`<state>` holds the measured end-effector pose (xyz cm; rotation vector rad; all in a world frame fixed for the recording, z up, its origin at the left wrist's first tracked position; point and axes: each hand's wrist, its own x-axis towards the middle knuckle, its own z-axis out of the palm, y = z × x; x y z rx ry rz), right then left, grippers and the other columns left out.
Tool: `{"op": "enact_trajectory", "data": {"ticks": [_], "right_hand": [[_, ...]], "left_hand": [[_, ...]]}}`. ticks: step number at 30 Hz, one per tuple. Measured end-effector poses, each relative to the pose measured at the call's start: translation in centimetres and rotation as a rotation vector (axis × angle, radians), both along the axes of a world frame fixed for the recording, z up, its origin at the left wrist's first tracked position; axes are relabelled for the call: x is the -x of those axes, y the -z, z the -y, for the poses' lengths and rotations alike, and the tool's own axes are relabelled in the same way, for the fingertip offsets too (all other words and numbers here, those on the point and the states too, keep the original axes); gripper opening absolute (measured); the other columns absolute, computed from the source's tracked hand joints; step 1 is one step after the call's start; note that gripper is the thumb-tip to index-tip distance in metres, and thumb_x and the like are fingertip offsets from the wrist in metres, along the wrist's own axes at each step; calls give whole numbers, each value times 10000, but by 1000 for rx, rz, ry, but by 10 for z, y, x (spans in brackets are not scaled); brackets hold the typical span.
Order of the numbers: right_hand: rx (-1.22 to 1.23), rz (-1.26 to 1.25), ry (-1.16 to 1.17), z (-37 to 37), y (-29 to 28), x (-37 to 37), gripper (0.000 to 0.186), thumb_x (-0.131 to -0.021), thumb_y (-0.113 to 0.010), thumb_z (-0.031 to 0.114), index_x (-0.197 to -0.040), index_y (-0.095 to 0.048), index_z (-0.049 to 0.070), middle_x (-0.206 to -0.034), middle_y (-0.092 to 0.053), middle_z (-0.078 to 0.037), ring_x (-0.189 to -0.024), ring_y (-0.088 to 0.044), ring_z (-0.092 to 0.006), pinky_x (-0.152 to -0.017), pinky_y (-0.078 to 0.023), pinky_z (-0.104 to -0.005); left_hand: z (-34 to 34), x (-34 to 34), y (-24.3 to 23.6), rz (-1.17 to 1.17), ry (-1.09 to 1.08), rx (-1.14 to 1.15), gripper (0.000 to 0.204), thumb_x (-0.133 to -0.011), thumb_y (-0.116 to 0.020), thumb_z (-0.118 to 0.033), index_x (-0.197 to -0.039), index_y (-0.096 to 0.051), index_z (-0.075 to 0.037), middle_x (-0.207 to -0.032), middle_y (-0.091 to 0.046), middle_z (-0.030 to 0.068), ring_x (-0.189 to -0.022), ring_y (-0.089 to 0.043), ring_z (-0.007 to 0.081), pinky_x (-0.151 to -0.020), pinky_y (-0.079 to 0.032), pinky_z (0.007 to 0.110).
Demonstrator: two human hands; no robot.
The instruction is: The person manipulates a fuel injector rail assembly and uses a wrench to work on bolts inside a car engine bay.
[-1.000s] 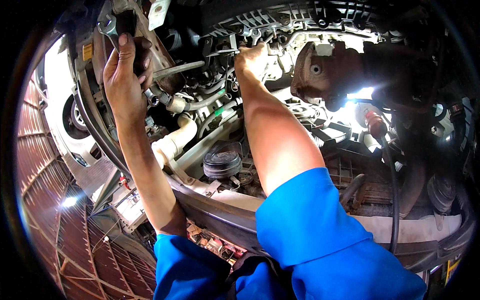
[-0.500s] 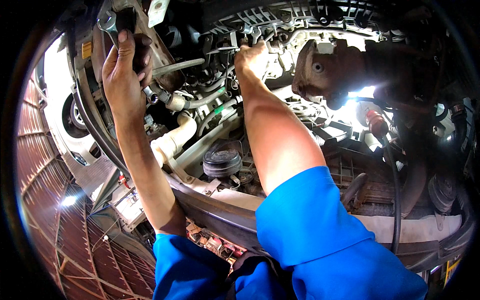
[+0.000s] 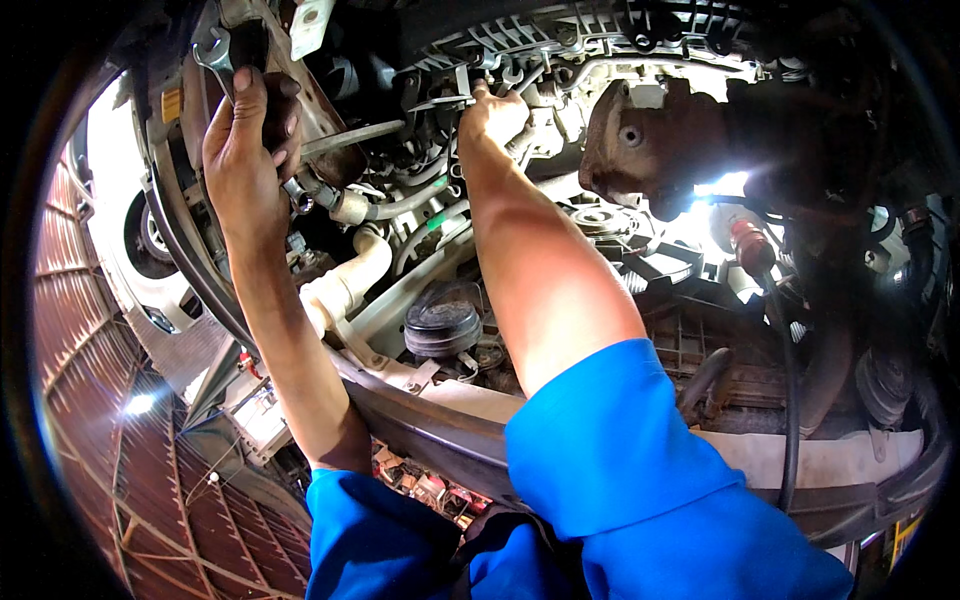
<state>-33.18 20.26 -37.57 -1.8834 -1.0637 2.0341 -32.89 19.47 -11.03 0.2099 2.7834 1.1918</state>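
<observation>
My left hand (image 3: 245, 160) is raised at the upper left, closed round a steel wrench (image 3: 215, 55) whose open jaw sticks up above the thumb. A shiny ring-shaped metal piece (image 3: 300, 198) shows just below those fingers, beside a metal tube (image 3: 355, 135). My right hand (image 3: 495, 115) reaches into the engine parts at upper centre, fingers closed beside a small wrench-like end (image 3: 512, 78) and a thin metal bracket (image 3: 462, 82). What exactly these fingers grip is hidden.
A rusty housing (image 3: 640, 150) and a red lamp handle on a cable (image 3: 750, 250) are at right. A round black part (image 3: 440, 325) and pale pipe (image 3: 345, 285) sit between my forearms, above a dark lower edge (image 3: 430, 430). A white vehicle (image 3: 140, 260) is beyond at left.
My right hand and forearm have shifted slightly left, with the fingers now a little differently angled. My left hand and the wrench have moved very slightly left and stay gripped.
</observation>
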Motion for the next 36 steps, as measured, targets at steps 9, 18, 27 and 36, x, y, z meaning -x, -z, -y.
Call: {"op": "enact_trajectory", "data": {"ticks": [9, 18, 27, 36], "right_hand": [[103, 43, 6, -8, -5, 1, 428, -814, -636, 331, -692, -613, -78, -678, -629, -223, -583, -620, -330, -574, -479, -404], [151, 32, 191, -6, -4, 8, 389, -799, -676, 299, -775, -625, -86, -700, -637, -229, -565, -612, -286, -535, -463, -383], [120, 63, -47, -11, -14, -5, 386, -800, -655, 288, -688, -613, -79, -673, -635, -213, -546, -608, -314, -560, -479, -400], [349, 58, 150, -17, -1, 12, 371, -806, -653, 270, -755, -632, -97, -712, -647, -222, -616, -636, -303, -581, -491, -383]], "left_hand": [[-3, -1, 0, -4, 14, -2, 479, -867, -542, -512, -883, -623, -40, -627, -518, -16, -477, -376, 31, -411, -218, 199], [-8, -2, 2, -15, -40, 3, 458, -872, -546, -495, -876, -609, -41, -639, -521, -16, -474, -356, 31, -421, -219, 193], [4, -3, -1, 24, -33, -3, 411, -871, -566, -467, -874, -614, -58, -648, -531, -18, -481, -359, 26, -421, -220, 189], [-6, -1, 1, -12, -29, 22, 421, -878, -550, -468, -916, -621, -55, -657, -531, -25, -491, -366, 23, -425, -234, 188]]}}
